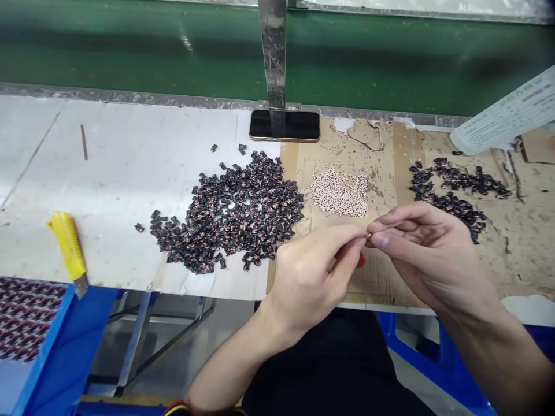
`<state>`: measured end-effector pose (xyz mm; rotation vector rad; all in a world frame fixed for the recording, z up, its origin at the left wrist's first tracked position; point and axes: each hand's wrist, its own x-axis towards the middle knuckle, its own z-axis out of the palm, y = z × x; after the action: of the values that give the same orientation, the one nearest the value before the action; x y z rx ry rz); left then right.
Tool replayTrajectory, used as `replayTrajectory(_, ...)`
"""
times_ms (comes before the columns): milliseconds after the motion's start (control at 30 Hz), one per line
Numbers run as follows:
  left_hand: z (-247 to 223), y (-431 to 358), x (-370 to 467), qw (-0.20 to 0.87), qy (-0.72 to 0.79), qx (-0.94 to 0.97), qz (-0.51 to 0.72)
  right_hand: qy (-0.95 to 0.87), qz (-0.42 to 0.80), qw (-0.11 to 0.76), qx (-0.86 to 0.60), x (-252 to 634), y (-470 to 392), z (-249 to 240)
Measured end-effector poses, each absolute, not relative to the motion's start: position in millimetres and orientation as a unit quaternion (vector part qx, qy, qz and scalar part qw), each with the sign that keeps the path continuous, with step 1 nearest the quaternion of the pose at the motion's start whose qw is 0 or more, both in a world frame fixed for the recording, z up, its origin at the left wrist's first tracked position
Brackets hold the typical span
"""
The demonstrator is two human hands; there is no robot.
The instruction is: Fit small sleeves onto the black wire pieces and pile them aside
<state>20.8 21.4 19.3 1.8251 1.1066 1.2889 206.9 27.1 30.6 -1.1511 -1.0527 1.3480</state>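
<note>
My left hand (318, 271) and my right hand (429, 254) meet fingertip to fingertip above the cardboard near the table's front edge. Both are closed in a pinch, and what lies between the fingertips is too small and covered to name. Just beyond them is a patch of tiny pinkish pieces (340, 192). To the left of my left hand spreads a big pile of small black parts (243, 214) with coppery ends. A smaller group of dark parts (459, 202) lies behind my right hand. Partly hidden under my hands is a red round thing (361, 261).
A phone (285, 125) lies at the back by a metal post (274, 52). At the left is a yellow utility knife (68, 248), blade toward the front edge. A blue tray (56, 329) sits lower left. A translucent container (503, 115) leans in at the right.
</note>
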Motion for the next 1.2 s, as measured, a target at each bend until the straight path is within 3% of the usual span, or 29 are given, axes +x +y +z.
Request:
replayTrajectory(300,18.1,24.3,15.9,0.310,0.424,0.731,0.436,-0.566,0.346,0.498,-0.559,192.0,11.3,40.3)
replayTrajectory(567,25.9,22.5,13.2,0.550,0.427,0.607,0.384,-0.604,0.378,0.476,-0.515,194.8,12.2,35.0)
replayTrajectory(700,24.9,18.2,11.9,0.611,0.430,0.550,0.372,-0.633,0.363,0.463,-0.504,196.9,9.5,32.6)
replayTrajectory(1067,14.7,4.0,17.5,0.625,0.444,0.520,0.376,-0.688,0.314,0.382,-0.531,211.9,-16.5,33.6)
replayTrajectory(1200,5.5,6.8,10.0,0.578,0.483,0.490,0.438,-0.718,0.231,0.300,-0.584,222.9,-23.4,26.5)
